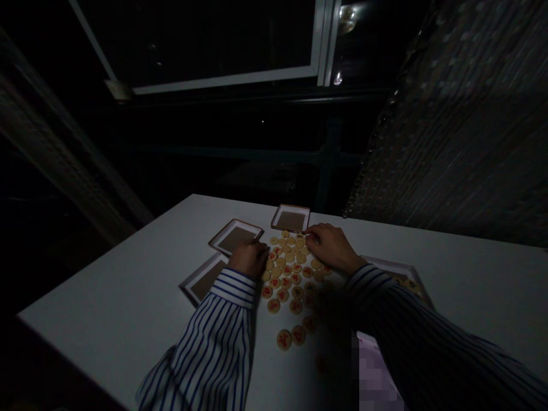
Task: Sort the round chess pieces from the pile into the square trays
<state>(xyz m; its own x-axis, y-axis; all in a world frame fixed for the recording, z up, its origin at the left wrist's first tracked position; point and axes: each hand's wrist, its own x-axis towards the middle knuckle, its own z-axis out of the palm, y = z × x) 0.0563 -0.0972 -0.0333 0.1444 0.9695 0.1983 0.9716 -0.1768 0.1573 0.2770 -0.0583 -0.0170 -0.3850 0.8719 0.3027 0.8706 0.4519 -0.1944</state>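
Observation:
Several round pale game discs (287,273) with red characters lie spread on a white table (128,297). My left hand (249,258) rests knuckles up at the left edge of the pile, its fingers curled down onto the discs. My right hand (330,246) reaches over the far right of the pile, fingers bent and pinched together at a disc (301,237) near the far end. Both arms wear blue and white striped sleeves. What the fingertips hold is hidden.
Three shallow white-rimmed trays with brown floors lie beyond and left of the pile: one far (291,218), one middle (235,235), one near (204,279). A flat board (406,274) shows under my right sleeve. The room is dark, with a window frame (231,77) behind.

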